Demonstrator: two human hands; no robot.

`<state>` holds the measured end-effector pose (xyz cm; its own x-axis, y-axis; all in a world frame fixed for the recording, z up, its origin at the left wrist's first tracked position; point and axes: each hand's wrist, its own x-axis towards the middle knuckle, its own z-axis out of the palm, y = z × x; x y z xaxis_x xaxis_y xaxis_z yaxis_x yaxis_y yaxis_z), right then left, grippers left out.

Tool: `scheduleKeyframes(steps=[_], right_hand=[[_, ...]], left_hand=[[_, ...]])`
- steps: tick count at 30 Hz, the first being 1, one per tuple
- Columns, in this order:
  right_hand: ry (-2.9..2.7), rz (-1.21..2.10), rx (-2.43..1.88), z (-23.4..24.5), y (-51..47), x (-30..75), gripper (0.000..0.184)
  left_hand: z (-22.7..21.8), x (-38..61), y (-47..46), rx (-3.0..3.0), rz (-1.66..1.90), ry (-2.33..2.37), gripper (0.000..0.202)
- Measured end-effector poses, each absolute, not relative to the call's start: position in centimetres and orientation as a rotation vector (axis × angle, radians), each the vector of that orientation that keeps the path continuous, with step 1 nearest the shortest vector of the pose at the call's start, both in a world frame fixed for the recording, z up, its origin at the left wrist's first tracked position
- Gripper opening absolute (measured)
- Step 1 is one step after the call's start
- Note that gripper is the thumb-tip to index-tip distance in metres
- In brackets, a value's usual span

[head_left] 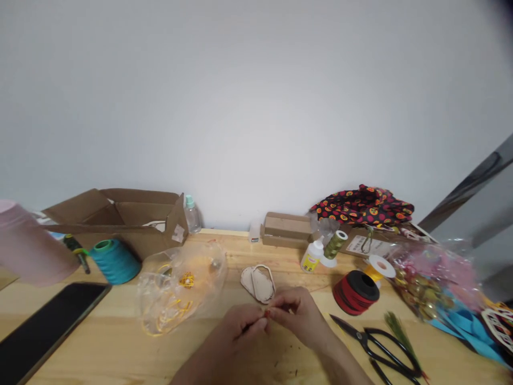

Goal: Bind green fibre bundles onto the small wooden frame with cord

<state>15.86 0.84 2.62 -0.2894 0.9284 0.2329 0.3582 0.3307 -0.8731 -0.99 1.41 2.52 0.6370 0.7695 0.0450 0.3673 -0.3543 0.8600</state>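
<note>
My left hand [244,329] and my right hand [300,315] meet over the table, fingertips nearly touching. Both are closed in a pinch around a small red piece [267,314], possibly cord; its shape is mostly hidden by the fingers. Something dark shows under my left fingers, too small to name. Just beyond the hands lie thin pale wooden cut-outs [262,286], overlapping, one of them an open frame with rounded ends. Black-handled scissors [377,345] rest to the right of my right hand, blades pointing toward it.
Right: a red cord spool [355,293], glue bottle [311,256], green thread spool [335,245], yellow spool [379,268] and green tassel [403,334]. Left: a plastic bag [182,283], teal thread cone [114,262], phone [52,326] and open carton [120,238]. A small box [286,231] stands behind.
</note>
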Motion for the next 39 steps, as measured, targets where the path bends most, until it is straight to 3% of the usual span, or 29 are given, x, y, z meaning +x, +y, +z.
scheduleKeyframes(steps=[10,18,22,25,34,39], right_hand=[[-2.183,0.044,-1.158,2.3,-1.0,15.3,0.025],[-2.287,-0.228,-1.122,1.3,-0.8,15.5,0.03],[-2.554,-0.286,-1.013,3.7,-0.2,15.9,0.019],[-2.742,-0.177,-0.913,5.7,1.0,16.3,0.016],[-2.291,0.923,-1.059,5.9,3.3,16.7,0.015],[-1.971,0.976,-1.128,4.0,2.0,15.9,0.024]], left_hand=[[2.0,0.0,1.1,1.802,0.701,1.059,0.029],[1.2,0.6,1.3,1.961,0.657,1.16,0.032],[1.0,0.7,1.1,2.094,0.575,1.08,0.024],[1.3,0.5,1.0,2.157,0.5,0.995,0.022],[2.2,-0.5,1.2,2.059,0.583,0.93,0.028],[2.0,-0.6,1.3,1.971,0.647,0.942,0.027]])
